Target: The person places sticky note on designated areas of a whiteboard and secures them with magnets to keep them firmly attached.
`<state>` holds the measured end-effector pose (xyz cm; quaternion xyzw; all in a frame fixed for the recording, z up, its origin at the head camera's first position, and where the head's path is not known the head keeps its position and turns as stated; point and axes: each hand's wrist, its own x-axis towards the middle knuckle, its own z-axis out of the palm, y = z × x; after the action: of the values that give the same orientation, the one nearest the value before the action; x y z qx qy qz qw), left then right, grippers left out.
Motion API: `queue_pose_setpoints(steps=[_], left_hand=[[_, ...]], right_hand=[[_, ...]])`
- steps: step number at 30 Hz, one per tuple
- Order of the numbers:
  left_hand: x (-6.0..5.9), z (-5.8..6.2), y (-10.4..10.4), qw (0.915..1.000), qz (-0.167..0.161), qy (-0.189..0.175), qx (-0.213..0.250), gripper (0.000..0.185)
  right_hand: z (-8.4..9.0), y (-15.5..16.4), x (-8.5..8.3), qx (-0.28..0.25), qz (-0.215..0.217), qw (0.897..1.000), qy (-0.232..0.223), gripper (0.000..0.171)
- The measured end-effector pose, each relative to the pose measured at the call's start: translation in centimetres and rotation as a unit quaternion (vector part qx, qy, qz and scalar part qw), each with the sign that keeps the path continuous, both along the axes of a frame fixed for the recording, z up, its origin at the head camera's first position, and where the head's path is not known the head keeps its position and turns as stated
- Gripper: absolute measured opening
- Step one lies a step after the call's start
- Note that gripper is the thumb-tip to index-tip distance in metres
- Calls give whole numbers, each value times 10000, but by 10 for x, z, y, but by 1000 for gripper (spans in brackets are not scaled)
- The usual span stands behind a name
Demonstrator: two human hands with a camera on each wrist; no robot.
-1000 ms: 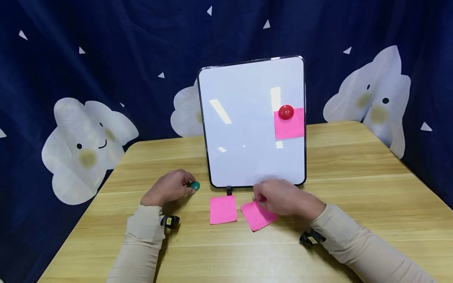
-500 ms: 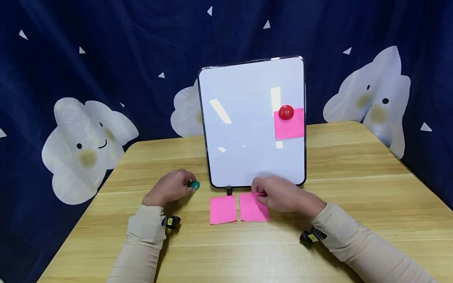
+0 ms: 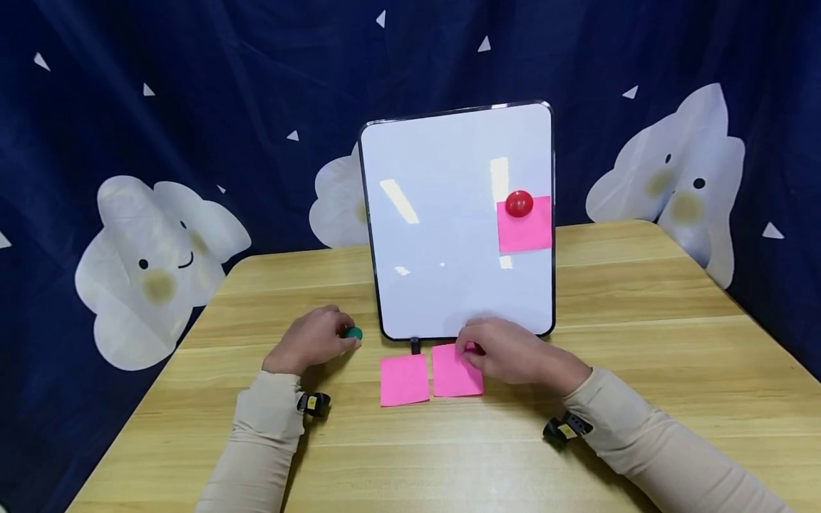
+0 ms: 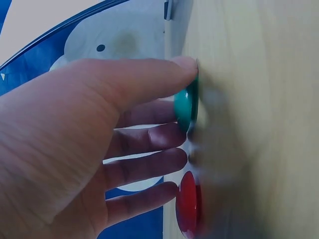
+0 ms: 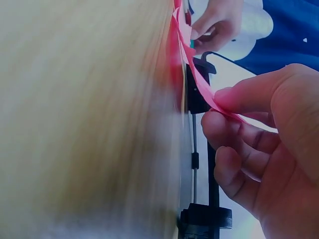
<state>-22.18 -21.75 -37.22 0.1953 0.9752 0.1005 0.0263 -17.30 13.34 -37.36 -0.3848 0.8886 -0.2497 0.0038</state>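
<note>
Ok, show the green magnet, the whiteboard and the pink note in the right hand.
Green magnet [image 4: 186, 107]: left wrist view, domed side.
Whiteboard [image 3: 445, 221]: head view, bare middle.
Pink note [image 3: 454, 373]: head view, its middle.

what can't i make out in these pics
Head view: the red magnet on the table, hidden by the left grip.
Head view: part of the pink note in the right grip, covered by that grip.
Head view: most of the stand, behind the whiteboard.
Right wrist view: the table's lower part, blurred.
</note>
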Motion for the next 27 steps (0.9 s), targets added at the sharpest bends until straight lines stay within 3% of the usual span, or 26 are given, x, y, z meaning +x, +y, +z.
queue_pose_setpoints(steps=[27], left_hand=[[2, -3, 1, 9998, 25, 176, 117, 29]], right_hand=[[3, -1, 5, -211, -321, 9991, -165, 24]])
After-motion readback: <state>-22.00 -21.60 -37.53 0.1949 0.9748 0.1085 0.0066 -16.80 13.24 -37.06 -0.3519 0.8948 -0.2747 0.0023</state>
